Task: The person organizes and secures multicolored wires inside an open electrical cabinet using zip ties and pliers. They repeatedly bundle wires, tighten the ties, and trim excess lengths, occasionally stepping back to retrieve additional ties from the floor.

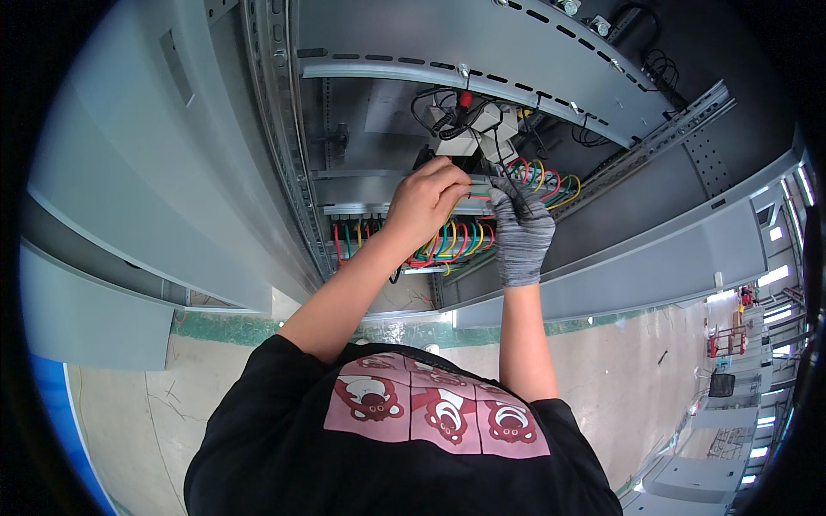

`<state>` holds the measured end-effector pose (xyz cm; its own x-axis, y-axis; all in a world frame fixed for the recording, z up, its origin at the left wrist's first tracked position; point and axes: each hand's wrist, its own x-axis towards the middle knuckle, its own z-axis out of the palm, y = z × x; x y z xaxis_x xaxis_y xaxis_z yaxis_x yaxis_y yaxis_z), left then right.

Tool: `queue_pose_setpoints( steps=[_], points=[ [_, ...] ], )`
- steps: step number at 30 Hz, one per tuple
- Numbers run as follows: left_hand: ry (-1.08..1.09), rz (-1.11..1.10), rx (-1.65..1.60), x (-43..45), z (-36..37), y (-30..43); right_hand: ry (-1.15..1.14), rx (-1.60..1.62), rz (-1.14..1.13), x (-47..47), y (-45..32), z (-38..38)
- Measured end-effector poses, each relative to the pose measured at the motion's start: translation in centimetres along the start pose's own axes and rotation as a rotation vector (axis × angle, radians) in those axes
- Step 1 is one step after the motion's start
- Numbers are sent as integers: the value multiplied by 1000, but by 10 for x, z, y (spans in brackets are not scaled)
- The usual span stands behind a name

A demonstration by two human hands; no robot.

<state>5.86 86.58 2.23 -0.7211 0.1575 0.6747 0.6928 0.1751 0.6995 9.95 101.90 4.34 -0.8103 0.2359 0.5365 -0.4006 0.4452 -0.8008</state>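
Observation:
My left hand (426,197) is bare and reaches into a metal electrical cabinet, its fingertips pinching a bundle of thin wires (479,194). My right hand (524,232) wears a grey knit glove. Its fingers meet the same bundle from the other side, and thin black strands (500,151), which look like cable ties, stick out of its grip. Red, yellow and green looped wires (461,238) hang from a row of terminals below my hands. More coloured wires (548,180) curve out behind the glove. What lies under the fingers is partly hidden.
A slotted metal crossbar (439,39) spans the cabinet above my hands. White boxes with black cables (459,143) sit beneath it. A perforated upright (277,129) stands at left. Cabinet doors (161,161) flank the opening. Wire scraps (171,400) lie on the floor.

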Motion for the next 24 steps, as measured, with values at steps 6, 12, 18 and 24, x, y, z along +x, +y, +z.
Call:
queue_pose_setpoints(
  steps=[6,12,18,24],
  points=[
    [-28,0,26,1,-3,3,-21,-96,-110,4,-2,1],
    [-20,41,19,0,-1,3,-36,-81,-81,5,-6,2],
    [-3,12,-31,0,-2,-2,-7,-51,-33,8,-6,-1],
    [-3,31,-43,1,1,2,-104,91,29,6,-7,5]
  ],
)
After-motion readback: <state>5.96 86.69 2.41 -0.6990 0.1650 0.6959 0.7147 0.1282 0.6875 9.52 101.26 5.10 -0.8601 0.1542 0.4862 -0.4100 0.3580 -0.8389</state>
